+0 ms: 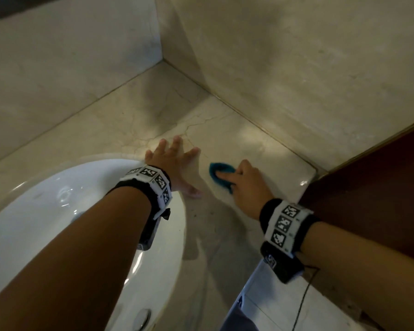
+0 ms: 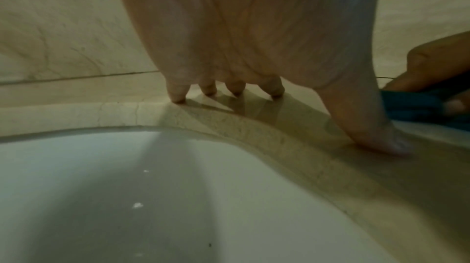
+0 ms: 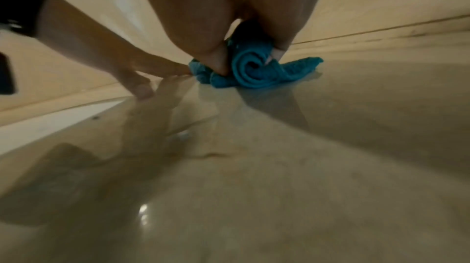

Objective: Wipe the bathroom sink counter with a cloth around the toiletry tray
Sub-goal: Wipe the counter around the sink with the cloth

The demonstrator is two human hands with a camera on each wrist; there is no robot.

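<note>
A small teal cloth [image 1: 219, 174] lies bunched on the beige marble counter [image 1: 261, 149], right of the sink. My right hand [image 1: 245, 182] grips it, thumb and fingers curled round a rolled fold [image 3: 251, 68], and presses it on the stone. My left hand [image 1: 175, 161] rests flat on the counter just left of the cloth, fingers spread and straight, fingertips [image 2: 178, 97] down on the stone beside the basin rim. Its thumb [image 2: 376, 136] lies close to the cloth [image 2: 419, 106]. No toiletry tray shows in any view.
The white oval sink [image 1: 58, 211] fills the lower left, with its drain [image 1: 141, 318] near the bottom. Marble walls [image 1: 296, 56] meet in a corner behind the counter. A dark brown panel [image 1: 380, 187] borders the counter on the right. White floor tiles [image 1: 285, 306] show below.
</note>
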